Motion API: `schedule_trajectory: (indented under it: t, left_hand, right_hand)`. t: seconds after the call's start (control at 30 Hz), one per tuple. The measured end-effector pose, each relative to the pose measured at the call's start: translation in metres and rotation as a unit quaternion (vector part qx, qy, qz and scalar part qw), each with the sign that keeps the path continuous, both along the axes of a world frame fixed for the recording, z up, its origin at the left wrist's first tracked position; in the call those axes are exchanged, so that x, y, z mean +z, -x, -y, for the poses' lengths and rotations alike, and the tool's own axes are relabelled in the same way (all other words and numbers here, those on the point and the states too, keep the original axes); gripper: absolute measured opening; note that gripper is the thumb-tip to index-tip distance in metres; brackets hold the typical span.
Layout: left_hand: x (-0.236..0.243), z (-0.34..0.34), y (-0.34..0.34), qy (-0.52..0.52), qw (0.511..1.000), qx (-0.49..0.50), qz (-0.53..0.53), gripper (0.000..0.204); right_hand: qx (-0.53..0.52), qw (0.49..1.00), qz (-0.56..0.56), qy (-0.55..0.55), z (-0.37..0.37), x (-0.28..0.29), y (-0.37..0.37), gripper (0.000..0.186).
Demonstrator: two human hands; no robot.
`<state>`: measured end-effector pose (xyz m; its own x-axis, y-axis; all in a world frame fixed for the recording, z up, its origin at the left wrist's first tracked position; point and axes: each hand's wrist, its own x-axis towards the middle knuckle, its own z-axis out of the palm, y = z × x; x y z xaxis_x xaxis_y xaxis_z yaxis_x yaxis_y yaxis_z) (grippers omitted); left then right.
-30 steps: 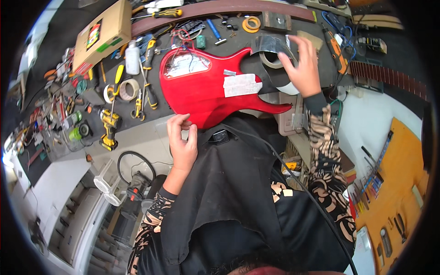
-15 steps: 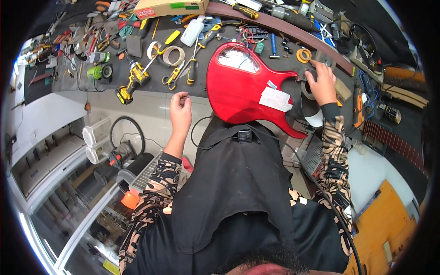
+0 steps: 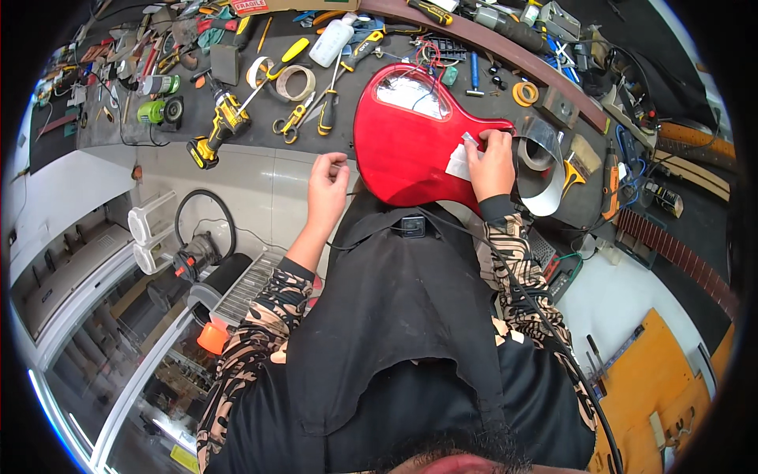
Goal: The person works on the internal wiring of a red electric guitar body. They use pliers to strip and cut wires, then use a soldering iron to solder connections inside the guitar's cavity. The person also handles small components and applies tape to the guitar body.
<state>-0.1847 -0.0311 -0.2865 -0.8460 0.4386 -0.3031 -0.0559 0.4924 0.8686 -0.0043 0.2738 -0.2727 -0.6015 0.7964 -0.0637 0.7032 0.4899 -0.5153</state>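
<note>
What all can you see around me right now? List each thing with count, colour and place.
Guitar body: one, red, centre
Paper patch: one, white, on the guitar, partly covered
Drill: one, yellow and black, left of the guitar
Scissors: one, yellow-handled, right of the drill
Tape roll: one, beige, above the scissors
Bottle: one, white, top centre
Brush: one, yellow-handled, right
Fretted neck: one, reddish-brown, far right
Small items: too many to count, mixed, upper left
Apron: one, black, lower centre
Left hand: one, bare, just left of the guitar
Right hand: one, bare, at the guitar's right side
</note>
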Motion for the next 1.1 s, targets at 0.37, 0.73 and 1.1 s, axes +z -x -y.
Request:
schedule_trajectory:
  t: [0.37, 0.73, 1.1]
  left_hand:
    - [0.011, -0.004, 0.033, 0.03, 0.999, -0.031, -0.011, 0.019]
    - [-0.014, -0.041, 0.12, 0.141, 0.97, -0.109, -0.164, 0.022]
    - [-0.015, -0.045, 0.127, 0.141, 0.968, -0.14, -0.154, 0.026]
  right_hand:
    - [-0.102, 0.982, -0.079, 0.14, -0.015, -0.016, -0.001, 0.027]
    - [-0.169, 0.83, -0.202, 0.492, 0.021, 0.014, 0.059, 0.016]
    - [-0.075, 0.837, -0.168, 0.515, 0.015, 0.0, 0.122, 0.024]
